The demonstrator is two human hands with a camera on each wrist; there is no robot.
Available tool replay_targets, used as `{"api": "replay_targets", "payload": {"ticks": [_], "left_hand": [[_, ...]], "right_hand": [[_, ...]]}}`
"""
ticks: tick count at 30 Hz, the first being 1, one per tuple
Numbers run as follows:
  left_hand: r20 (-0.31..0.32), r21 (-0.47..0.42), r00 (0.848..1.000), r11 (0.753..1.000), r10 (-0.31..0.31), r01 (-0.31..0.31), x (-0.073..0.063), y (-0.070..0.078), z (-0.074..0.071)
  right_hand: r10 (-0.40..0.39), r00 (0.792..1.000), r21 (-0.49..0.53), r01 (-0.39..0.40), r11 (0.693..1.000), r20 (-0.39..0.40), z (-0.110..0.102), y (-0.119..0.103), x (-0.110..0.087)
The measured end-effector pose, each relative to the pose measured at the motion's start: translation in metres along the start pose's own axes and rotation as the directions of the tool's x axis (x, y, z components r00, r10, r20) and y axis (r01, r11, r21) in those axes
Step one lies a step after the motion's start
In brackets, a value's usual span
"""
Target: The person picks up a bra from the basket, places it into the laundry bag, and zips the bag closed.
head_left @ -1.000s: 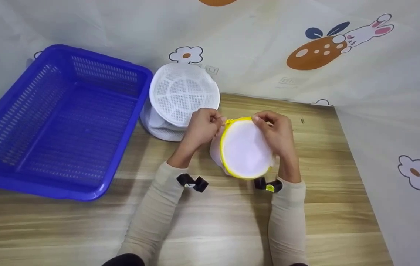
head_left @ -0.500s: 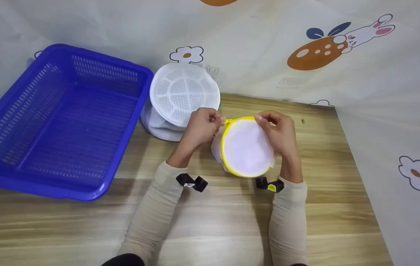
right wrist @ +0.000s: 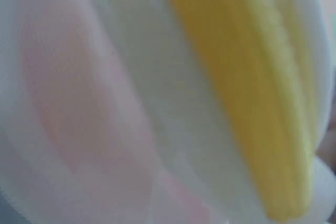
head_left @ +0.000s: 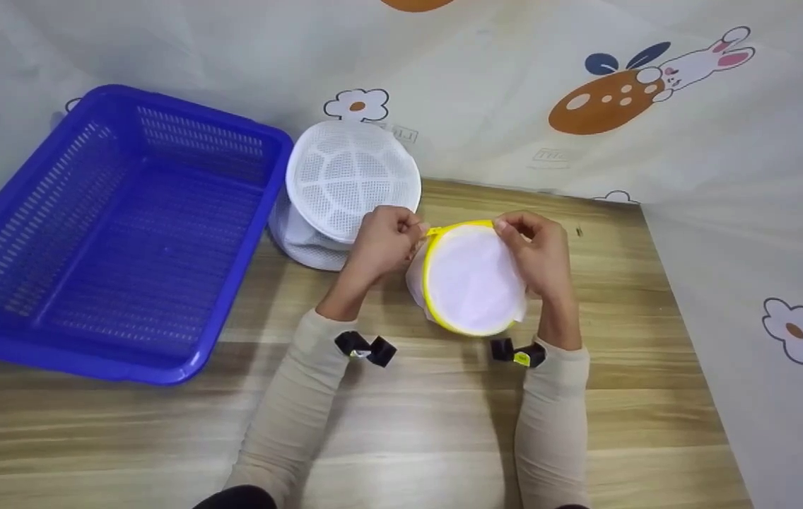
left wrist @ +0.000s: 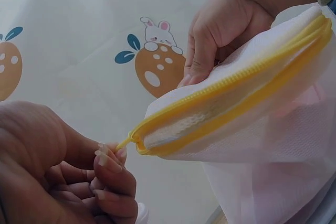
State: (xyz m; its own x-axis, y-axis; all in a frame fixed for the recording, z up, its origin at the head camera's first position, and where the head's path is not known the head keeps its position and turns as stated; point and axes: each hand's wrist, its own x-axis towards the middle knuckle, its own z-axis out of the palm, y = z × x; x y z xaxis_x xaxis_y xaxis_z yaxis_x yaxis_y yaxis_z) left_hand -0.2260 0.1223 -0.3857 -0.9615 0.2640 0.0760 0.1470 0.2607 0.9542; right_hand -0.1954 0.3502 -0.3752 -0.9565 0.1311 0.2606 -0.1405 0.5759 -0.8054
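Observation:
A white-pink mesh laundry bag (head_left: 476,283) with a yellow zipper (head_left: 428,297) around its round end is held up over the table. My left hand (head_left: 389,240) pinches the yellow zipper pull (left wrist: 123,143) at the bag's upper left. On the upper right rim, my right hand (head_left: 541,254) pinches the edge between thumb and fingers. In the left wrist view, the zipper's two yellow edges stand apart, with pale fabric showing between them. The right wrist view is blurred and filled by the bag (right wrist: 94,103) and zipper (right wrist: 247,98); no grip shows there.
A blue slatted basket (head_left: 193,353) stands on the left of the wooden table (head_left: 401,438). Behind my left hand, white mesh bags (head_left: 353,180) lie stacked, with a round one on top. A patterned sheet (head_left: 486,92) covers the back and right sides.
My right hand has shifted slightly right along with the bag, and the bag's lower edge has risen a little. My left hand stays nearly in place at the zipper pull.

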Motion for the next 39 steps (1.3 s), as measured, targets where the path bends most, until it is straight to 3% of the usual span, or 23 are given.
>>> {"api": "replay_targets", "payload": {"ticks": [7,18,29,32,39], "left_hand": [[0.01,-0.006,1.0,1.0,-0.008,0.008,0.0,0.0,0.0],[0.012,-0.041,1.0,0.999,-0.016,0.016,-0.002,-0.001,-0.002],[0.002,-0.142,0.999,0.989,-0.042,0.042,0.001,-0.002,-0.005],[-0.005,-0.139,0.999,0.99,-0.038,0.037,0.002,-0.002,-0.005],[-0.005,-0.072,1.0,0.997,-0.023,0.022,0.001,0.001,-0.001]], "right_hand": [[0.005,1.0,-0.007,-0.005,1.0,0.001,-0.003,-0.03,-0.008],[0.063,0.998,0.019,-0.064,0.998,0.02,-0.005,-0.033,-0.009],[-0.01,0.982,0.01,0.008,1.0,0.189,-0.004,-0.041,-0.013],[-0.042,0.979,0.0,0.042,0.999,0.2,0.002,-0.042,-0.013],[-0.114,0.977,0.017,0.113,0.994,0.179,0.023,-0.017,-0.008]]}}
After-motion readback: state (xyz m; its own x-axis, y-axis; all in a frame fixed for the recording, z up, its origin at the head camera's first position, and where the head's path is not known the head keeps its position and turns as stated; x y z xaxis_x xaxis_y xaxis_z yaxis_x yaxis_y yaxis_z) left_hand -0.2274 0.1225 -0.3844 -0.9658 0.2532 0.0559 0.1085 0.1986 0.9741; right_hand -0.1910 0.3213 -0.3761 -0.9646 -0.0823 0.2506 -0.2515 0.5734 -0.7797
